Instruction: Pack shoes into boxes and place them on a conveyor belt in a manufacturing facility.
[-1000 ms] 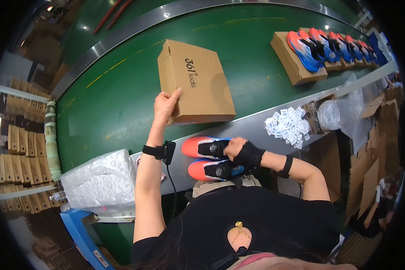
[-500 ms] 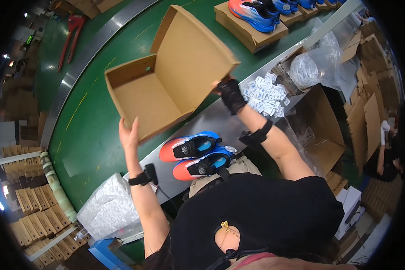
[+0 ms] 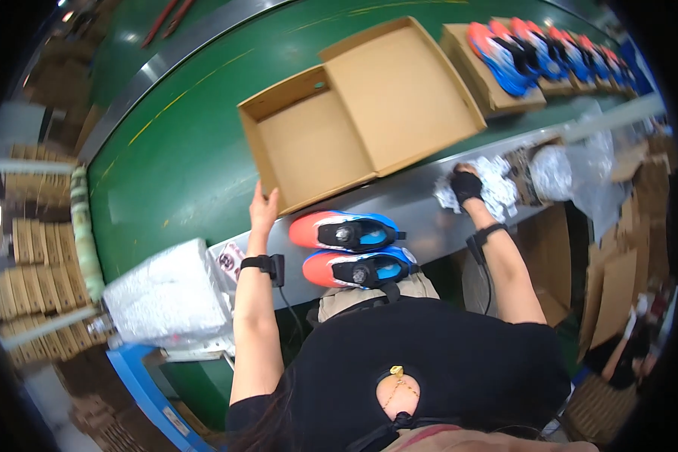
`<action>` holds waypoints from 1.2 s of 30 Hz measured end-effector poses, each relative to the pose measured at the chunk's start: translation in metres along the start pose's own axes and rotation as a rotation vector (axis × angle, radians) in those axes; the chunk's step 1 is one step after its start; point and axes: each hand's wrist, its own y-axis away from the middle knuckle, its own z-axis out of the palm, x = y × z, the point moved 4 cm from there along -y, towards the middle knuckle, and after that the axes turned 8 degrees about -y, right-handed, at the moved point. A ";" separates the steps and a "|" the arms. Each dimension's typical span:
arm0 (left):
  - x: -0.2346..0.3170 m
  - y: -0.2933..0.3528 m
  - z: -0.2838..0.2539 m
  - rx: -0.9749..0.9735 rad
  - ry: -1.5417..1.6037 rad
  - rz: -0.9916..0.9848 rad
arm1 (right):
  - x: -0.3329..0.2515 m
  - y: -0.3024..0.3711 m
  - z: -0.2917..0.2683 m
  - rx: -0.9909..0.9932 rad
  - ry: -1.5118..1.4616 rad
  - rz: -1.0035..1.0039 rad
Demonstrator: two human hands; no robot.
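An open cardboard shoebox (image 3: 309,147) lies on the green conveyor belt (image 3: 181,158), its lid (image 3: 403,94) folded flat to the right. My left hand (image 3: 264,212) touches the box's near left corner. A pair of red, blue and black shoes (image 3: 350,248) rests on the grey metal ledge (image 3: 414,200) just below the box. My right hand (image 3: 465,184), in a black glove, presses down on a heap of small white packets (image 3: 497,181) at the right of the ledge.
Further boxes with shoes on top (image 3: 520,56) ride the belt at the upper right. A white plastic-wrapped bundle (image 3: 166,294) sits at my left. Clear plastic bags (image 3: 572,169) and cardboard cartons (image 3: 610,271) stand to the right. Stacked flat cartons (image 3: 34,248) fill the left side.
The box has come down flat onto the belt, open with its lid spread. My right hand left the lid and moved right onto the white packets. My left hand stays at the box corner.
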 end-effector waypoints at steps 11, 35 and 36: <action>-0.199 0.100 -0.142 0.601 0.137 -0.511 | -0.150 -0.019 -0.079 0.022 -1.251 0.264; -0.346 0.180 -0.227 0.519 -0.459 -0.986 | -0.325 0.001 0.053 -0.507 -0.507 -0.426; -0.347 0.181 -0.238 0.622 -0.423 -1.010 | -0.322 0.000 0.053 -0.472 -0.487 -0.511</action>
